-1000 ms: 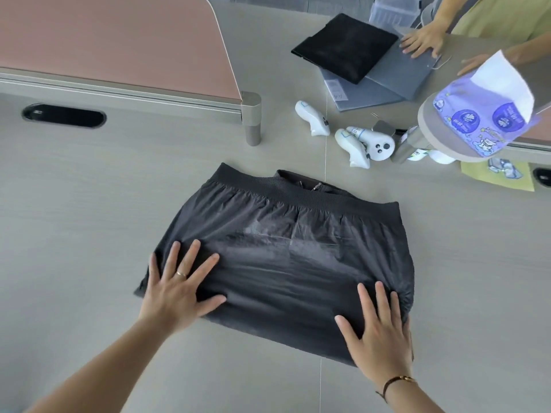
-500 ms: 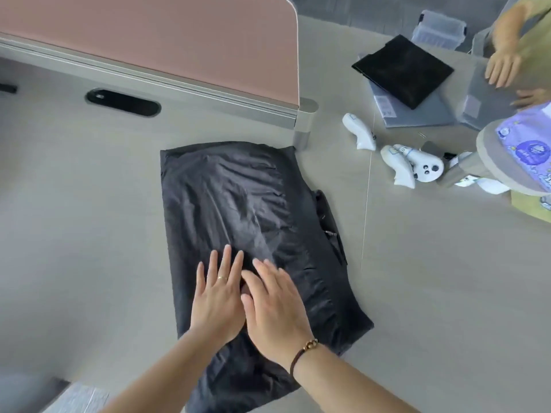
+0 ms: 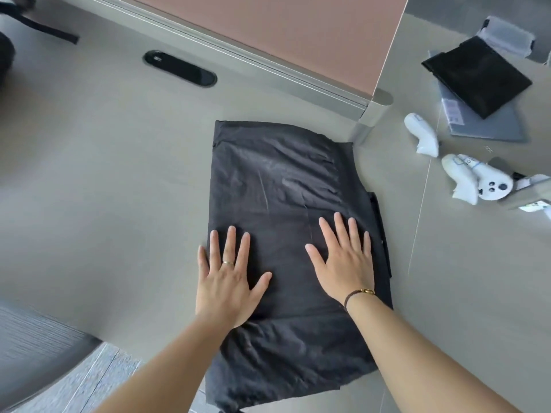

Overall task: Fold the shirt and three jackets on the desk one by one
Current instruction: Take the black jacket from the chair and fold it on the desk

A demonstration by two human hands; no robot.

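Note:
A dark grey jacket point(image 3: 277, 180) lies folded into a tall rectangle on the grey desk point(image 3: 104, 180), its near end hanging over the desk's front edge. My left hand point(image 3: 228, 278) presses flat on its left side, fingers straight and spread, a ring on one finger. My right hand point(image 3: 343, 260) presses flat on its right side, a bracelet at the wrist. A black folded garment point(image 3: 477, 76) rests on a grey laptop point(image 3: 483, 120) at the far right. Another dark piece of cloth point(image 3: 38, 25) shows at the top left corner.
A pink divider panel point(image 3: 298, 34) runs along the back, ending in a metal post point(image 3: 372, 117). A black cable slot point(image 3: 180, 68) is set into the desk. White handheld controllers point(image 3: 465, 177) lie to the right. A clear plastic box point(image 3: 507, 34) sits far right.
The jacket went from a wide spread to a narrow folded rectangle. My hands, side by side in the middle half a second ago, have moved apart to its left and right sides.

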